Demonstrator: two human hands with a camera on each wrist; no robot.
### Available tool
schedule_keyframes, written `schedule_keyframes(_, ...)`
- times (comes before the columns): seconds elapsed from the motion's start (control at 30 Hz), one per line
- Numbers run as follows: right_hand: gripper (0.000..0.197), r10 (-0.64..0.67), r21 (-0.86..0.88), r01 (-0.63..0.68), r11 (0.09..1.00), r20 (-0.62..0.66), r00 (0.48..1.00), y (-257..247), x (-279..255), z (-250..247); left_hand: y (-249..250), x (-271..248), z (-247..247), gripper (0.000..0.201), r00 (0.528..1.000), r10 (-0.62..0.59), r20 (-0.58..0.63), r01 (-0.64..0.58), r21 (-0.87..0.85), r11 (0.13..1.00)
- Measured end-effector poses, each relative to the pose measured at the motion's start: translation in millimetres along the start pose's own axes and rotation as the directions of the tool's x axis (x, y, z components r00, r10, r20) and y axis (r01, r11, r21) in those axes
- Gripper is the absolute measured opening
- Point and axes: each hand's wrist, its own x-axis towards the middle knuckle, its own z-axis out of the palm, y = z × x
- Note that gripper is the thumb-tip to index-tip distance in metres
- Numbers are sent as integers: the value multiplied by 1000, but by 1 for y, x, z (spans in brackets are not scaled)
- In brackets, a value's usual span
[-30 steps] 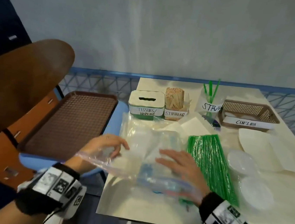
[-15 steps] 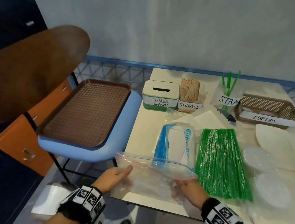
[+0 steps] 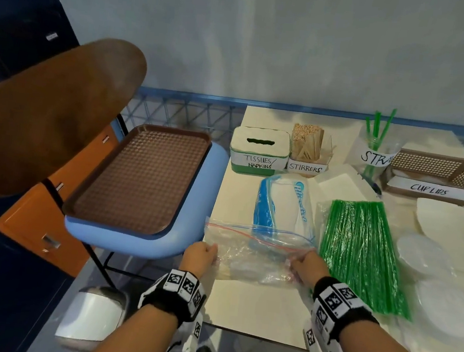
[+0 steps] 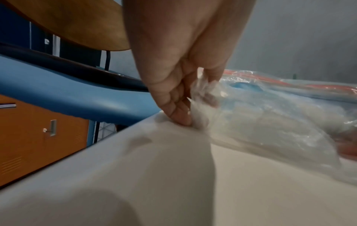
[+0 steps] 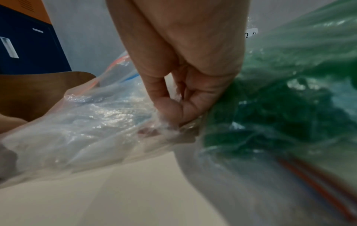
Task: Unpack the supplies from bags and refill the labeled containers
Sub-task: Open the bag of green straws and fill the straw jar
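Observation:
Both hands hold a clear zip bag (image 3: 253, 253) by its bottom corners, just above the table's near edge. My left hand (image 3: 201, 255) pinches the left corner (image 4: 201, 97); my right hand (image 3: 305, 266) pinches the right corner (image 5: 168, 122). The bag's red-and-blue zip mouth faces away, towards a blue-and-white tissue pack (image 3: 282, 204) lying beyond it on the table. A bundle of green straws (image 3: 361, 248) lies to the right. At the back stand the labeled tissue box (image 3: 259, 155), the stirrer holder (image 3: 308, 152), the straw cup (image 3: 374, 157) and the cup-lid basket (image 3: 433, 175).
White cup lids (image 3: 430, 256) lie at the table's right side, with paper sheets (image 3: 456, 224) behind them. Left of the table, a brown tray (image 3: 138, 176) rests on a blue chair seat (image 3: 137, 237). Orange and dark blue cabinets (image 3: 15, 238) stand further left.
The tissue pack has come out of the zip bag onto the table. Both hands drew the bag back towards the near edge and now hold its bottom corners.

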Motion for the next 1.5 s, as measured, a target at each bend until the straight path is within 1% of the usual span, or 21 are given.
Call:
schedule_keyframes(0.1, 28, 22, -62, -21, 998, 18, 1000, 1, -2, -2, -9, 2, 2, 40, 999, -8, -47, 6, -40, 999)
schedule_keyframes(0.2, 33, 65, -230, -19, 973, 195, 979, 7, -15, -2, -23, -3, 2, 39, 999, 26, -46, -26, 5, 1000)
schedule_keyframes(0.27, 28, 108, -265, -36, 964, 263, 959, 15, -19, -1, -28, -9, 6, 34, 998, 45, -46, -42, 68, 997)
schedule_keyframes(0.33, 10, 127, -213, -78, 974, 228, 965, 21, -25, 0, -28, -16, 8, 11, 991, 77, -112, -55, 189, 980)
schedule_keyframes(0.37, 17, 113, -166, -84, 983, 175, 978, 22, -29, -1, -26, -20, 9, 20, 978, 117, -173, -63, 291, 955)
schedule_keyframes(0.4, 42, 82, -106, -71, 992, 101, 992, 26, -31, 0, -27, -22, 13, 46, 964, 164, -208, -72, 391, 918)
schedule_keyframes(0.47, 85, -106, -65, 97, 993, -141, 984, 28, -44, 6, -27, -24, 18, 81, 920, 325, -219, -187, 484, 855)
schedule_keyframes(0.5, 97, -262, -156, 226, 962, -278, 924, 25, -56, 9, -28, -23, 22, 88, 894, 413, -177, -256, 554, 792)
schedule_keyframes(0.53, 101, -447, -338, 334, 880, -352, 823, 19, -66, 11, -31, -20, 27, 92, 861, 491, -133, -313, 623, 717)
schedule_keyframes(0.57, 102, -609, -515, 401, 758, -338, 718, 16, -73, 16, -32, -19, 31, 94, 839, 541, -60, -373, 661, 651)
schedule_keyframes(0.6, 101, -705, -627, 445, 639, -245, 666, 12, -75, 23, -31, -19, 33, 93, 822, 569, -9, -414, 677, 609)
schedule_keyframes(0.63, 101, -738, -699, 471, 539, -123, 663, 11, -73, 34, -29, -20, 35, 83, 802, 597, 8, -434, 694, 574)
schedule_keyframes(0.7, 99, -680, -753, 480, 449, 60, 731, 14, -60, 58, -24, -23, 38, 69, 797, 604, -21, -421, 698, 580)
schedule_keyframes(0.77, 96, -578, -756, 447, 478, 113, 808, 18, -43, 78, -18, -28, 43, 69, 818, 575, 9, -437, 659, 612)
schedule_keyframes(0.83, 96, -505, -733, 445, 514, 161, 848, 20, -34, 92, -19, -29, 56, 56, 808, 587, 44, -476, 636, 608)
schedule_keyframes(0.97, 100, -481, -667, 479, 571, 201, 853, 35, -13, 112, -30, -24, 80, 61, 832, 523, 184, -520, 587, 620)
schedule_keyframes(1.03, 96, -456, -623, 483, 616, 218, 863, 32, -16, 104, -31, -19, 84, 65, 839, 516, 173, -502, 611, 612)
schedule_keyframes(1.1, 89, -380, -628, 393, 672, 163, 911, 26, -25, 91, -33, -16, 85, 67, 850, 498, 168, -487, 612, 623)
schedule_keyframes(1.23, 108, -315, -617, 424, 663, 283, 906, 20, -30, 79, -41, -12, 79, 66, 892, 411, 190, -438, 589, 679)
schedule_keyframes(1.4, 97, -266, -599, 405, 691, 310, 913, 26, -41, 59, -45, -13, 75, 72, 935, 312, 172, -351, 588, 729)
schedule_keyframes(1.5, 95, -262, -607, 372, 702, 265, 928, 36, -40, 52, -40, -16, 65, 87, 949, 279, 150, -311, 601, 736)
